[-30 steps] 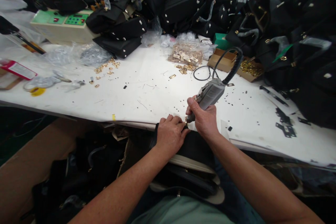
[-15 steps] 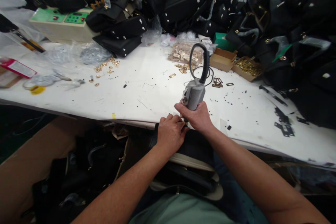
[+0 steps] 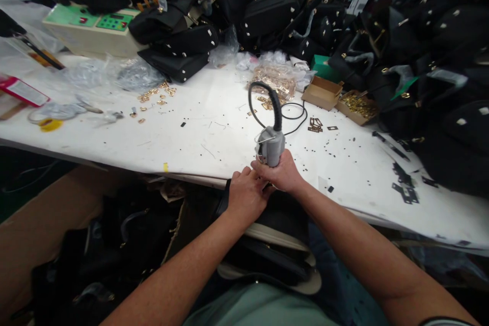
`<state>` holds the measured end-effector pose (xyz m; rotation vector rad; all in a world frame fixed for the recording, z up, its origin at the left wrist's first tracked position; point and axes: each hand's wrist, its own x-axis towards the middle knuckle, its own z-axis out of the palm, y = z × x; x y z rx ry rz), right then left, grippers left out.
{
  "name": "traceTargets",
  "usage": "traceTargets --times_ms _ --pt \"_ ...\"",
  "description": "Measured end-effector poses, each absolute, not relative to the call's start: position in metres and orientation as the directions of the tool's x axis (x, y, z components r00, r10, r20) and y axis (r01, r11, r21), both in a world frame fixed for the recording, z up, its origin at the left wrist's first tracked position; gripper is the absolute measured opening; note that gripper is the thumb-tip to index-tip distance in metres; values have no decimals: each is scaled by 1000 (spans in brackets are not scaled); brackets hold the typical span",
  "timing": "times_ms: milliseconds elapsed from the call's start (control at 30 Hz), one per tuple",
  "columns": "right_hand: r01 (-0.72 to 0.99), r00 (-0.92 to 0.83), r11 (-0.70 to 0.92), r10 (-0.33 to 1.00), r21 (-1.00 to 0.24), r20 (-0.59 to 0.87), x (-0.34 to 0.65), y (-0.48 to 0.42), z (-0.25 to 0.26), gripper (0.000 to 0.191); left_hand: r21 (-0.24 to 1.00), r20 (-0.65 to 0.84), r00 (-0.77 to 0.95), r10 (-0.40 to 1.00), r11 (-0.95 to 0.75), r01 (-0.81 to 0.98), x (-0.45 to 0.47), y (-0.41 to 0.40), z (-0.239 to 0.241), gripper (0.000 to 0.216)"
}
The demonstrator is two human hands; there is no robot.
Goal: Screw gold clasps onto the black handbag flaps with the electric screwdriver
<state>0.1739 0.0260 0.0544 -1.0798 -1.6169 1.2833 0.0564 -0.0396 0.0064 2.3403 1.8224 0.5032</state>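
Note:
My right hand [image 3: 284, 173] is wrapped round a grey corded electric screwdriver [image 3: 274, 145], held upright with its black cable looping from the top. Its tip points down at a black bag [image 3: 286, 211] between my body and the table edge, and is hidden by my fingers. My left hand [image 3: 247, 196] is closed on the top of the bag, right beside the tool's lower end. Whatever small part lies under its fingertips cannot be made out. The bag's beige-edged opening faces me.
On the white table [image 3: 225, 137] lie gold clasps [image 3: 158, 94], dark frames [image 3: 315, 125] and scattered black bits. Behind stand a cardboard box of gold pieces [image 3: 359, 106], a control box [image 3: 91, 35] and piled black bags [image 3: 271, 12]. A carton of bags [image 3: 91, 244] is at lower left.
The screwdriver has tilted and dropped slightly to the left, its cable swinging with it. My right hand has moved closer against my left hand, which stays on the bag.

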Motion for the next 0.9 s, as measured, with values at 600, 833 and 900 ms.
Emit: traceTargets --times_ms 600,833,900 --pt "381 -30 133 991 -915 132 215 53 76 51 366 207 256 944 -318 874 48 -43 21 16" --pt "875 -261 261 964 -407 57 243 58 32 45 270 56 277 959 -282 921 35 -35 24 37" --pt "889 -270 285 958 -359 91 244 53 32 43 314 -28 248 968 -227 922 32 -33 25 41"
